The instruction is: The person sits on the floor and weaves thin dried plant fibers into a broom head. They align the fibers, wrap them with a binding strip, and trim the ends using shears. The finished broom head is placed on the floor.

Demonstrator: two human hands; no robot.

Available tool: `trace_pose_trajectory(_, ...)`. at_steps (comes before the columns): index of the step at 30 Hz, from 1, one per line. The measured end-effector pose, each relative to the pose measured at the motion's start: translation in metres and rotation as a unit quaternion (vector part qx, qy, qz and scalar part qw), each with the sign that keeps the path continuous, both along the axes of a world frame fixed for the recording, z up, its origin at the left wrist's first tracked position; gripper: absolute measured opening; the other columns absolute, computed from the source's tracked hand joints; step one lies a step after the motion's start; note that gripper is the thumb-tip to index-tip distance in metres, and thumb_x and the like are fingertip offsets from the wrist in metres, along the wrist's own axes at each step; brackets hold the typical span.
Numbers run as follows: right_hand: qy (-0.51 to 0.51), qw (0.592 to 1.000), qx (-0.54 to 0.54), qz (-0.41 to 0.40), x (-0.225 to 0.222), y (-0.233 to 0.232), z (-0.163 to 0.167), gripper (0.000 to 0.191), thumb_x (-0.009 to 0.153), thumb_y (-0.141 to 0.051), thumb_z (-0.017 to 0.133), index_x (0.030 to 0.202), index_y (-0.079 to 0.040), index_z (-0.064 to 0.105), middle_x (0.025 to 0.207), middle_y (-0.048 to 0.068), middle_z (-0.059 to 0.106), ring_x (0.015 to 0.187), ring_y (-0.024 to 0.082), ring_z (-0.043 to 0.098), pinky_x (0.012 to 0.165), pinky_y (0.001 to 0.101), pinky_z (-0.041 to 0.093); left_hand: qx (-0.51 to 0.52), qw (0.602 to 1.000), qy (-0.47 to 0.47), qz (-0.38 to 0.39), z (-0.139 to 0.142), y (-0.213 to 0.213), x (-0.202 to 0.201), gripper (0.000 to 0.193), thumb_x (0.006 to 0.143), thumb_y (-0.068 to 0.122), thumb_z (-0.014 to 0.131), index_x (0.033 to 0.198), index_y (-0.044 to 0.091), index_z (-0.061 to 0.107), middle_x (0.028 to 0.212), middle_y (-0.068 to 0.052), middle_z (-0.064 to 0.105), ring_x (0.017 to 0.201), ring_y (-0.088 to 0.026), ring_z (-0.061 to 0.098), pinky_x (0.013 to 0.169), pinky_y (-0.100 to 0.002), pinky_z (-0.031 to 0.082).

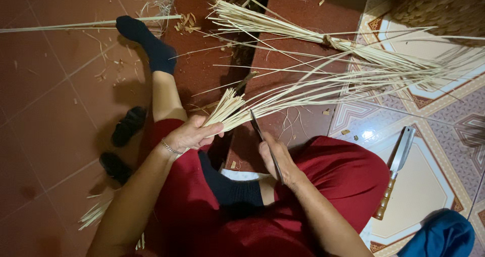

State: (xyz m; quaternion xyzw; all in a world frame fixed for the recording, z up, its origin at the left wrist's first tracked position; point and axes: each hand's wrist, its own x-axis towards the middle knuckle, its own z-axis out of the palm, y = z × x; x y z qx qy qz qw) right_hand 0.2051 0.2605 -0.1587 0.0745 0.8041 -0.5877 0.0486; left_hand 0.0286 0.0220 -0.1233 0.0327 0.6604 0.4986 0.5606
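gripping the cut ends of a bundle of thin pale strips (303, 93), the left hand (191, 134) was closed, the long tails fanning over the floor (45, 100). the right hand (279, 158) was closed on a slim blade (258, 128) beside those ends; the strips looked light, springy and easily split, best held near the butt.

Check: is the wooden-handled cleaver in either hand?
No, the cleaver lies on the tiled floor, apart from the right hand, which holds a thin blade.

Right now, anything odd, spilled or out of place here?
Yes: a cleaver with a wooden handle lies loose on the patterned floor tiles beside the right knee, and strip scraps litter the red floor past the socked foot.
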Motion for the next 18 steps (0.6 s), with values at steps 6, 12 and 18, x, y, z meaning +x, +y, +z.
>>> trace_pose_trajectory(6,0.035,0.997,0.062,-0.032,0.002,-0.006,-0.003,0.035,0.107,-0.032,0.043,0.103,0.000,0.056,0.078,0.028,0.060,0.075,0.049,0.060,0.066,0.0524,0.047,-0.001,1.000,-0.014,-0.001,-0.004,0.001,0.002,0.034,0.098,0.041,0.063,0.091,0.008,0.067,0.057,0.006,0.043,0.044,-0.003,0.029,0.037,-0.022,0.018)
trace_pose_trajectory(12,0.063,0.995,0.062,-0.054,0.005,-0.010,-0.013,0.028,0.106,-0.028,0.048,0.099,-0.002,0.058,0.065,0.024,0.057,0.061,0.047,0.060,0.053,0.0512,0.044,-0.008,1.000,0.006,-0.013,0.000,0.003,0.001,0.034,0.098,0.041,0.063,0.091,0.007,0.067,0.055,0.005,0.043,0.044,-0.003,0.032,0.036,-0.022,0.020)
trace_pose_trajectory(18,0.111,0.986,0.109,-0.058,0.006,-0.008,-0.023,0.025,0.106,-0.027,0.052,0.096,-0.004,0.058,0.060,0.023,0.053,0.057,0.047,0.059,0.049,0.0508,0.043,0.005,1.000,0.000,-0.007,0.006,0.004,0.001,0.034,0.098,0.040,0.063,0.092,0.007,0.067,0.058,0.007,0.043,0.046,-0.003,0.032,0.037,-0.021,0.020)
